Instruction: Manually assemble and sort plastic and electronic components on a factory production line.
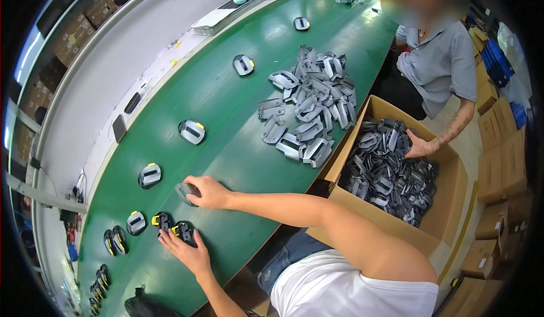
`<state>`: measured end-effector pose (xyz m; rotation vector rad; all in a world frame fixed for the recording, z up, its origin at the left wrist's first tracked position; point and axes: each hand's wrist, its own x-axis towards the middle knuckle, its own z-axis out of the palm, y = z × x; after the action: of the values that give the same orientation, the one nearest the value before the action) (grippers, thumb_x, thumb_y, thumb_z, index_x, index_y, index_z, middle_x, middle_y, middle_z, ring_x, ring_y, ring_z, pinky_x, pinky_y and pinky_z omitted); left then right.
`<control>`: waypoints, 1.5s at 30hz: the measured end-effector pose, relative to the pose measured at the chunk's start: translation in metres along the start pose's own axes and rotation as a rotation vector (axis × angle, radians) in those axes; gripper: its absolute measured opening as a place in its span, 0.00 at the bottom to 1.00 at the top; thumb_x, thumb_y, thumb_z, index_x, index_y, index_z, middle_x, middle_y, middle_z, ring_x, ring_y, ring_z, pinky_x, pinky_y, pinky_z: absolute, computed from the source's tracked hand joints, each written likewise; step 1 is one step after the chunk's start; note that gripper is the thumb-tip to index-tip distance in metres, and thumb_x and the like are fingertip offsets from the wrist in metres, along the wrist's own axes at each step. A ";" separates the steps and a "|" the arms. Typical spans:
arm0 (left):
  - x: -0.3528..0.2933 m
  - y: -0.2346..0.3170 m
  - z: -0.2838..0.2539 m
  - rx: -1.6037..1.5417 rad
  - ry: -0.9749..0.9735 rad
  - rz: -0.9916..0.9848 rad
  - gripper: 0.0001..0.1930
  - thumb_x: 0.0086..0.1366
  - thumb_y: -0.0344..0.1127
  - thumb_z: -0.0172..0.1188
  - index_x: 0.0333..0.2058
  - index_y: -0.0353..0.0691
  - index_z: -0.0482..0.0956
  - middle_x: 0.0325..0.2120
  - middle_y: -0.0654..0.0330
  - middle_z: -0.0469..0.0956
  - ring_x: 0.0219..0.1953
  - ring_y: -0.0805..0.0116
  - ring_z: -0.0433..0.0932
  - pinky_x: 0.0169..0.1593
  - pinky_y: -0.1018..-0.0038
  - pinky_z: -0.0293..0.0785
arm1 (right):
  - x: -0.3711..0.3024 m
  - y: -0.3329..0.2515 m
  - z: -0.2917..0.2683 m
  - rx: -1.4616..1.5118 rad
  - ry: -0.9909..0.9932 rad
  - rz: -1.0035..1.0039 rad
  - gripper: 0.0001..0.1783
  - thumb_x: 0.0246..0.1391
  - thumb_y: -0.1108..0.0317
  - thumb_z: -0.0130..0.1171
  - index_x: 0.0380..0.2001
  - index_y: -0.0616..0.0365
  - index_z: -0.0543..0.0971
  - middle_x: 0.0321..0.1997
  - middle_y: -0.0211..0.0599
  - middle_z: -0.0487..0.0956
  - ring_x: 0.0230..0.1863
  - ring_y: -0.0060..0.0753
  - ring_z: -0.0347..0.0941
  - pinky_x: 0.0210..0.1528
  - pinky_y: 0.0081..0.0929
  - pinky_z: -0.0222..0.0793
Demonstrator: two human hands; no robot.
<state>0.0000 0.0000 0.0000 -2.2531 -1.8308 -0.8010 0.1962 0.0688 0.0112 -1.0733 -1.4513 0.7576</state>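
Observation:
My right hand [209,192] closes on a grey plastic cover [185,193], held just above or against the green table. My left hand [188,252] lies lower left, its thumb and fingers around a black plastic unit with yellow parts [184,231]. A second black-and-yellow unit [162,220] sits right beside its fingertips. Left of these rests a grey-covered unit with a yellow tab [136,223]. Farther up the table stand similar units, one [150,175] fairly near and another [192,131] beyond it. The undersides of the held pieces are hidden.
A heap of loose grey covers [309,104] spreads over the green table [226,101]. A cardboard box [456,192] full of grey pieces stands at the right, where a co-worker's hand [419,146] reaches in. A black bag [148,304] lies near the front edge.

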 end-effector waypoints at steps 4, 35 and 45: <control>-0.004 0.031 -0.006 -0.041 -0.023 0.029 0.34 0.53 0.39 0.62 0.55 0.29 0.60 0.60 0.42 0.52 0.63 0.43 0.48 0.63 0.53 0.47 | -0.001 -0.003 -0.005 0.076 0.023 0.030 0.16 0.42 0.70 0.57 0.37 0.65 0.71 0.26 0.47 0.76 0.28 0.44 0.74 0.32 0.34 0.68; 0.067 0.053 0.030 -1.401 -0.119 -0.397 0.12 0.61 0.36 0.55 0.41 0.36 0.70 0.35 0.64 0.70 0.38 0.76 0.68 0.44 0.79 0.64 | 0.026 0.020 -0.029 0.568 0.274 0.239 0.11 0.55 0.65 0.54 0.40 0.56 0.74 0.26 0.21 0.71 0.23 0.11 0.62 0.22 0.13 0.57; 0.064 0.048 0.049 -1.778 -0.136 -0.453 0.12 0.63 0.37 0.49 0.39 0.35 0.70 0.32 0.65 0.72 0.34 0.79 0.67 0.39 0.82 0.63 | 0.010 -0.018 -0.023 0.562 -0.119 0.338 0.17 0.53 0.72 0.58 0.47 0.62 0.72 0.31 0.26 0.76 0.26 0.11 0.66 0.26 0.11 0.60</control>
<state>0.0681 0.0641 -0.0001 -2.2865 -1.7966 -3.4149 0.2159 0.0687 0.0355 -0.8455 -1.0587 1.3942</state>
